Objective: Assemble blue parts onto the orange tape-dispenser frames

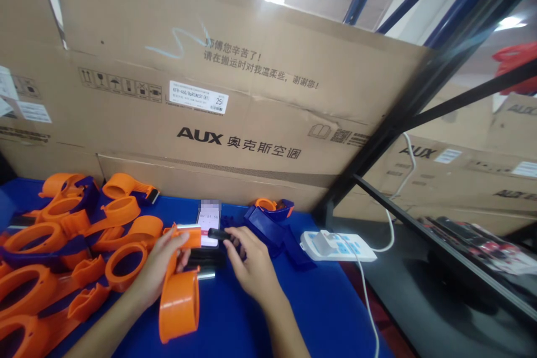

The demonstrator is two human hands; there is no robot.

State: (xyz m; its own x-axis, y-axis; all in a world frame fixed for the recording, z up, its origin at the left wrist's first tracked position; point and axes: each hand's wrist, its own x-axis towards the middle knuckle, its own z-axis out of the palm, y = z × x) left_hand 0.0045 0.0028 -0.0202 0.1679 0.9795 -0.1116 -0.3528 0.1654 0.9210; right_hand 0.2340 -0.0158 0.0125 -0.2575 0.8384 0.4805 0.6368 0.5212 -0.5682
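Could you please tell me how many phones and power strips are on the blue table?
2: one phone leaning upright beyond the hands, one white power strip at the table's right edge.

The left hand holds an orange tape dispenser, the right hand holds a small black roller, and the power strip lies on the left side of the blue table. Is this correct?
Not quite. The white power strip lies on the right side of the blue table, as the head view shows. The rest stands: the left hand holds the orange tape dispenser, and the right hand holds the small black roller.
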